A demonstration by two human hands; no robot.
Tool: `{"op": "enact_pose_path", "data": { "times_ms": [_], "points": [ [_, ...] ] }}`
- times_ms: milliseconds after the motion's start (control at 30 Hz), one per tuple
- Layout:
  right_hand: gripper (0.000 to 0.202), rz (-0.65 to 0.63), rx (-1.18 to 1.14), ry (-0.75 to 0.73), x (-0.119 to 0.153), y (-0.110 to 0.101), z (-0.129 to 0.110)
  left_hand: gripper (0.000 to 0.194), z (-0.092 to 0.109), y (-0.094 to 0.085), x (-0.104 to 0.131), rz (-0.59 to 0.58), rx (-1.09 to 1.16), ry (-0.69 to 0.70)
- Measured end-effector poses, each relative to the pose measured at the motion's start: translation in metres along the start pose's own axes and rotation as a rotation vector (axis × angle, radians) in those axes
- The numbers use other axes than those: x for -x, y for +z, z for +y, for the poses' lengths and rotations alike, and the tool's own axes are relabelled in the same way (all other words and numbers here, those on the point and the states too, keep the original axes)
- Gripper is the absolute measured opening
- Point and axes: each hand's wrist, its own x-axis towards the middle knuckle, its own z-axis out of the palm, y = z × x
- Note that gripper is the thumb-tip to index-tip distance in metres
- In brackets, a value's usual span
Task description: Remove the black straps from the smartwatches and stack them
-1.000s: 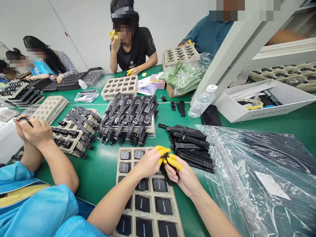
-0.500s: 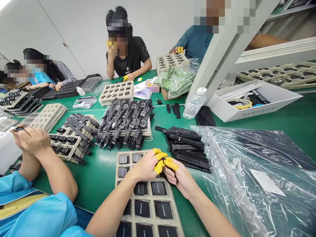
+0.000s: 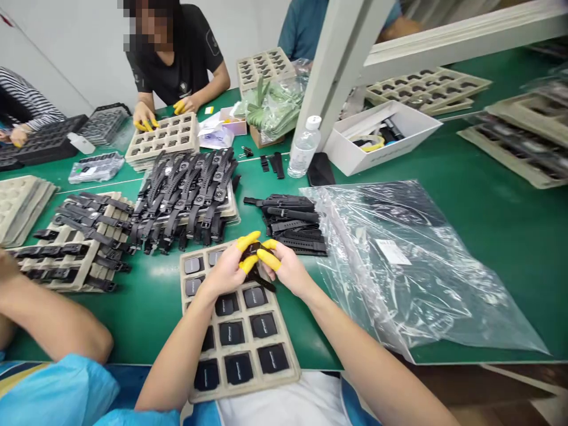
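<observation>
Over the far end of a beige compartment tray (image 3: 290, 349), my left hand (image 3: 228, 266) and my right hand (image 3: 288, 269) meet, yellow covers on their fingertips. Between them they pinch a black watch (image 3: 252, 248), mostly hidden by the fingers. Its strap (image 3: 266, 281) hangs below toward the tray. Square black watch faces with small light print, such as this face (image 3: 263, 325), fill the tray's visible pockets. A pile of black watch straps (image 3: 295, 222) lies just beyond my right hand.
Strapped watches (image 3: 190, 195) are heaped on trays at centre left. A clear plastic bag (image 3: 399, 260) covers the right side. Farther back stand a water bottle (image 3: 305, 148), a phone (image 3: 321, 170) and a white box (image 3: 386, 139). A co-worker's bare arm (image 3: 57, 319) rests at left.
The view has swung right and down. My hands still hold the watch, with more of its strap showing. The co-worker opposite has lowered a raised hand to a tray.
</observation>
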Motion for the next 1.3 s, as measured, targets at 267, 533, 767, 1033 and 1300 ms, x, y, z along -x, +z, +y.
{"op": "enact_pose_path", "data": {
  "times_ms": [267,533,767,1033,1300],
  "points": [
    [0.026,-0.032,0.758,-0.240,-0.003,-0.028,-0.008,0.039,0.001,-0.055,0.007,0.122,-0.403,-0.133],
    [0.023,0.077,1.275,-0.160,-0.004,-0.028,-0.005,0.035,-0.023,-0.047,0.005,-0.150,-0.875,-0.180],
    [0.025,0.183,1.364,-0.248,0.001,-0.030,-0.012,0.023,-0.034,-0.042,0.004,-0.101,-0.777,-0.130],
    [0.037,0.442,1.314,-0.458,-0.024,-0.053,-0.006,0.023,-0.004,-0.055,0.026,-0.083,-0.889,-0.137],
    [0.026,0.452,1.334,-0.423,-0.030,-0.051,-0.003,0.025,0.012,-0.044,0.033,-0.256,-1.187,-0.350]
  ]
}}
